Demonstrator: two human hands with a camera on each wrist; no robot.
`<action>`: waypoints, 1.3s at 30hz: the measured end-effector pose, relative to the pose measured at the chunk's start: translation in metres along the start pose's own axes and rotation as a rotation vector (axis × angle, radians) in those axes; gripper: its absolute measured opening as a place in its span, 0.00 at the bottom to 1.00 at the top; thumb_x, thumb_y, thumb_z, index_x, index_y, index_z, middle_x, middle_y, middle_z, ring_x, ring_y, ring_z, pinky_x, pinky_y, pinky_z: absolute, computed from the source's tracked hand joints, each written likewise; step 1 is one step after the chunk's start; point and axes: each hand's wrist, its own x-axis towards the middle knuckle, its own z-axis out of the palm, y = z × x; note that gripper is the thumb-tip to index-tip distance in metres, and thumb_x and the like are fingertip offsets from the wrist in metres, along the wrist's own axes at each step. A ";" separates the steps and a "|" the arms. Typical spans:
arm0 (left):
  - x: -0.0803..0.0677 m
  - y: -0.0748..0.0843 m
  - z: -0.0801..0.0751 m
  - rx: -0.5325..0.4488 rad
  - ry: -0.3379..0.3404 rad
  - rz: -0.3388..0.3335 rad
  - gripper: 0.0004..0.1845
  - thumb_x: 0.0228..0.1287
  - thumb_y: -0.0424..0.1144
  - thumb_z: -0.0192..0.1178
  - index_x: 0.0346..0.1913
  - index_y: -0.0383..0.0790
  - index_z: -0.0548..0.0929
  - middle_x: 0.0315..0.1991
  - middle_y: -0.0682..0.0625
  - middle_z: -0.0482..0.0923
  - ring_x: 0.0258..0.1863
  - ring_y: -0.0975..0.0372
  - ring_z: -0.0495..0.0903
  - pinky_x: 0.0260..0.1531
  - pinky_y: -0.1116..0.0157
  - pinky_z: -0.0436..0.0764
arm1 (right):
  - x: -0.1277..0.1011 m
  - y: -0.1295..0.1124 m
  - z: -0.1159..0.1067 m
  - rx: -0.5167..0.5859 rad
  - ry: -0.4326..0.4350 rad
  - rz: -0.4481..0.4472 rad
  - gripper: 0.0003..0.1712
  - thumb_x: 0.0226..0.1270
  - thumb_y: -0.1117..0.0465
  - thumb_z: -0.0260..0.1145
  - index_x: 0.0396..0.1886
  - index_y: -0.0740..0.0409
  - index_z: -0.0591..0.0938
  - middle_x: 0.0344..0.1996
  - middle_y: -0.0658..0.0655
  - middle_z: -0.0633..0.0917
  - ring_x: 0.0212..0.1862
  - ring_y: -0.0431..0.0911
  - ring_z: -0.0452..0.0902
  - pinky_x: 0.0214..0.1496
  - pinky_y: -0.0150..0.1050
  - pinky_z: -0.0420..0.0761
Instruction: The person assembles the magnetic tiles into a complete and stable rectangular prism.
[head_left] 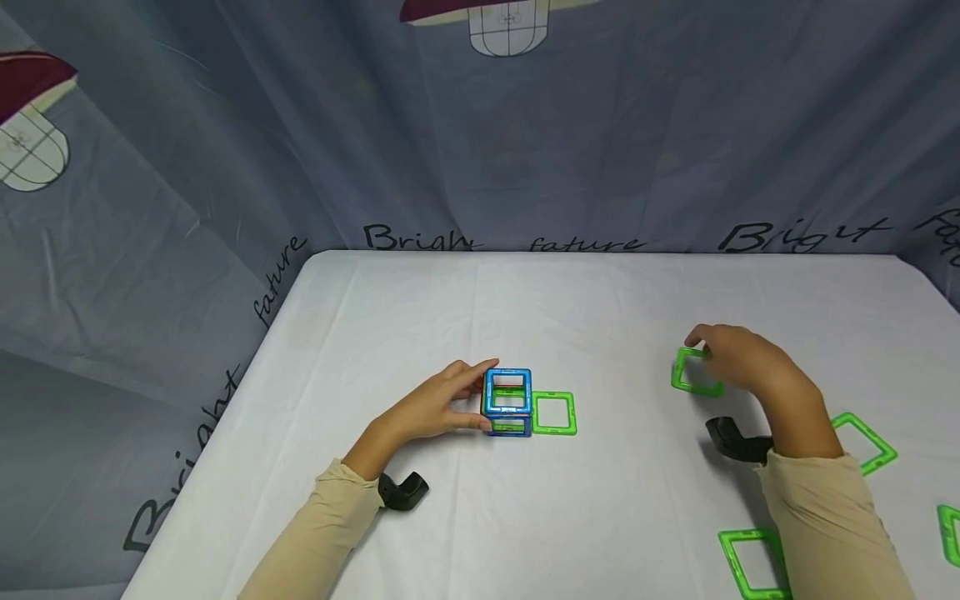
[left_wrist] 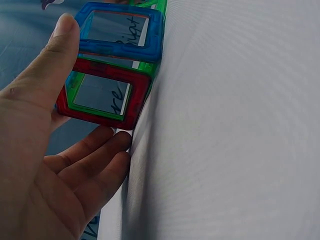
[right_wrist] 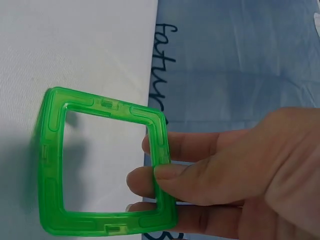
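A small cube of square magnetic tiles (head_left: 527,392) stands on the white table, its top and near faces blue. In the left wrist view, a red tile (left_wrist: 102,120) forms one side and green ones show behind. My left hand (head_left: 431,402) holds the cube from its left, thumb at the near corner and index finger at the far one; the other fingers curl loosely below. A flat green square tile (head_left: 572,414) adjoins the cube's right side. Farther right, my right hand (head_left: 746,358) pinches another green square tile (right_wrist: 51,160) by one edge, thumb on top, tilted just above the cloth.
More green square tiles lie at the right: one (head_left: 872,435) beside the right forearm, one (head_left: 733,565) partly hidden under the sleeve, and one (head_left: 947,537) cut off by the frame. A black wrist mount (head_left: 405,492) projects from each wrist. Grey printed fabric (head_left: 600,150) hangs behind the table.
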 end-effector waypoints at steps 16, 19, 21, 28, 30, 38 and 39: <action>-0.001 -0.002 0.001 -0.004 -0.002 -0.001 0.45 0.48 0.54 0.66 0.70 0.53 0.56 0.48 0.50 0.69 0.51 0.65 0.73 0.54 0.67 0.73 | 0.000 -0.052 0.013 -0.083 0.276 -0.159 0.13 0.60 0.73 0.56 0.44 0.67 0.80 0.41 0.65 0.82 0.41 0.55 0.78 0.38 0.50 0.77; -0.001 -0.001 0.001 -0.006 -0.004 -0.006 0.46 0.48 0.54 0.66 0.70 0.54 0.56 0.48 0.50 0.69 0.51 0.65 0.73 0.54 0.66 0.73 | -0.001 -0.067 0.019 -0.081 0.372 -0.226 0.13 0.59 0.73 0.57 0.42 0.66 0.81 0.39 0.62 0.83 0.39 0.54 0.79 0.37 0.48 0.78; -0.001 -0.001 0.001 -0.004 -0.006 -0.008 0.46 0.48 0.54 0.66 0.70 0.53 0.56 0.48 0.50 0.69 0.51 0.64 0.73 0.54 0.66 0.73 | -0.001 -0.078 0.024 -0.076 0.427 -0.272 0.12 0.57 0.74 0.58 0.40 0.65 0.82 0.36 0.60 0.83 0.35 0.51 0.79 0.33 0.45 0.78; -0.001 0.000 0.000 0.006 -0.005 -0.006 0.46 0.48 0.54 0.65 0.70 0.54 0.56 0.48 0.50 0.69 0.51 0.64 0.73 0.54 0.66 0.73 | 0.004 -0.103 0.041 -0.067 0.530 -0.377 0.11 0.55 0.74 0.62 0.39 0.64 0.83 0.30 0.56 0.82 0.29 0.45 0.75 0.29 0.38 0.76; -0.001 0.000 0.000 0.006 -0.006 -0.003 0.45 0.48 0.54 0.65 0.70 0.54 0.56 0.48 0.50 0.69 0.51 0.64 0.73 0.54 0.66 0.73 | 0.006 -0.108 0.046 -0.063 0.550 -0.405 0.11 0.54 0.74 0.62 0.38 0.64 0.83 0.30 0.55 0.82 0.30 0.45 0.76 0.30 0.38 0.77; -0.001 0.001 -0.001 0.019 0.004 0.014 0.45 0.49 0.54 0.65 0.70 0.51 0.56 0.48 0.50 0.69 0.51 0.63 0.74 0.53 0.63 0.74 | 0.010 -0.125 0.060 -0.093 0.596 -0.497 0.13 0.49 0.74 0.67 0.37 0.62 0.82 0.31 0.54 0.82 0.34 0.46 0.79 0.34 0.37 0.81; -0.001 0.001 -0.001 0.023 0.006 0.017 0.45 0.49 0.54 0.65 0.70 0.51 0.56 0.48 0.50 0.69 0.51 0.63 0.74 0.52 0.62 0.74 | 0.010 -0.126 0.061 -0.099 0.595 -0.498 0.13 0.49 0.73 0.68 0.37 0.62 0.83 0.31 0.54 0.82 0.34 0.46 0.79 0.35 0.37 0.81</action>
